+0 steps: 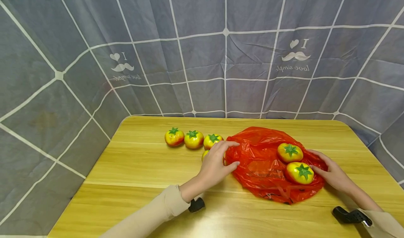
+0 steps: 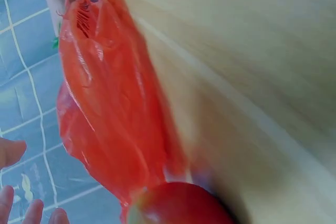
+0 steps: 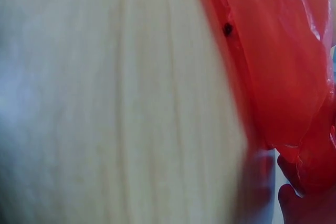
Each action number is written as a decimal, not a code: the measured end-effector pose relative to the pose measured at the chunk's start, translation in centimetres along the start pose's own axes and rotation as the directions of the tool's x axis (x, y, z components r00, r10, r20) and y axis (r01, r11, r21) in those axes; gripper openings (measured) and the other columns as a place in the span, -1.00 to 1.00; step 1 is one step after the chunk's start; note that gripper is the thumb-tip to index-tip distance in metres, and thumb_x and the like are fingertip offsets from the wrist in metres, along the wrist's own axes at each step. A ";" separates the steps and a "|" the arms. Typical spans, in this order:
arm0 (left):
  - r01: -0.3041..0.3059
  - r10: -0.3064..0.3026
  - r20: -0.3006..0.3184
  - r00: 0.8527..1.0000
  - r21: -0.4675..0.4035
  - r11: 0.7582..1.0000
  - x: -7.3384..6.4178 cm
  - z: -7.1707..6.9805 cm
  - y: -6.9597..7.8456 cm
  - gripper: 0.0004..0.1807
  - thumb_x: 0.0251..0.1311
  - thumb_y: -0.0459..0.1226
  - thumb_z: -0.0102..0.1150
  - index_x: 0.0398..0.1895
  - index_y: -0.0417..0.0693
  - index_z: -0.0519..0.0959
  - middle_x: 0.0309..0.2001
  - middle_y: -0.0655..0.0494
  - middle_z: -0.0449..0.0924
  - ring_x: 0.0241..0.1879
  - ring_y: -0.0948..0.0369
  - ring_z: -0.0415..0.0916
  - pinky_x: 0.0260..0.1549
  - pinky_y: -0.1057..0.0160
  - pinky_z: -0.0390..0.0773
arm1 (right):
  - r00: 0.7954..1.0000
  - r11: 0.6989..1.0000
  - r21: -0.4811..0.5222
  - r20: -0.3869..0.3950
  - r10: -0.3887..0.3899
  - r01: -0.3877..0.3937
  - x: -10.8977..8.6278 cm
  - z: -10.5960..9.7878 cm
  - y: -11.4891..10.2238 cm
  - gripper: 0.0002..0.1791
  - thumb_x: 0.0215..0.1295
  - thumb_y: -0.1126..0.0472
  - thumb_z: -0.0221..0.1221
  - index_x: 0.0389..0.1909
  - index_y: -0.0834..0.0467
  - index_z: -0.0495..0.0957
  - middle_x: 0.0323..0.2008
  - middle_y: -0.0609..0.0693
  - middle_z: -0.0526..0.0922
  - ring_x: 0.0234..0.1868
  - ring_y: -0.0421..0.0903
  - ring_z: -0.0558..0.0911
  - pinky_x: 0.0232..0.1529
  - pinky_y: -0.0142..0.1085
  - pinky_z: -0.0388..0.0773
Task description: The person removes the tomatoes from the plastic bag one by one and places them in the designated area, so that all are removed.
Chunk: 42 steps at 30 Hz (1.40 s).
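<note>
A crumpled red plastic bag (image 1: 262, 161) lies on the table. Two yellow-red tomatoes with green star-shaped tops, a rear one (image 1: 290, 153) and a front one (image 1: 300, 173), rest on its right part; whether they are inside its mouth I cannot tell. My left hand (image 1: 214, 162) hovers at the bag's left edge, thumb and fingers spread, holding nothing. Under it sits a partly hidden tomato (image 2: 181, 205). My right hand (image 1: 336, 175) rests against the bag's right edge, fingers loosely curved, thumb beside the front tomato; plastic hides some fingertips.
Left of the bag stand more tomatoes: a leftmost one (image 1: 174, 138), one beside it (image 1: 194, 141) and another (image 1: 212, 140) near my left hand. A grey checked curtain (image 1: 202, 55) hangs behind the wooden table (image 1: 132, 168). Black straps (image 1: 350, 216) are on both wrists.
</note>
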State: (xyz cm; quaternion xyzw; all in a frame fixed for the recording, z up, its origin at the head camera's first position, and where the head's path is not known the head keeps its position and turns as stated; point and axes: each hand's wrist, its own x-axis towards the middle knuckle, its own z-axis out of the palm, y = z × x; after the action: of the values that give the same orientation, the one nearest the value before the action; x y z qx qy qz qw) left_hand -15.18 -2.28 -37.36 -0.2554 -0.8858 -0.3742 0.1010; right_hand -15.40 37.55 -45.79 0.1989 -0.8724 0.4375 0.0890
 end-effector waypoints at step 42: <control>-0.015 0.029 0.202 0.979 -0.070 0.997 5.6 7.0 7.1 -0.44 0.09 -0.12 0.37 0.19 0.18 0.44 0.12 0.25 0.54 0.01 0.33 0.47 -0.17 0.56 0.36 | 0.999 0.999 -0.014 0.011 0.044 -0.044 0.0 -0.2 -0.1 -0.46 0.29 0.46 0.10 0.29 0.39 0.24 0.04 -0.68 0.27 0.00 -0.74 0.30 -0.08 -0.82 0.23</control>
State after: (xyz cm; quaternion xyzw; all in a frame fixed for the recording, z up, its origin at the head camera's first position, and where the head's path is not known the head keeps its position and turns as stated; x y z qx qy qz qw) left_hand -16.11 9.03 -35.85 -0.3054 -0.8753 -0.3748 0.0056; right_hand -15.40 37.63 -45.59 0.1813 -0.8802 0.4321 0.0758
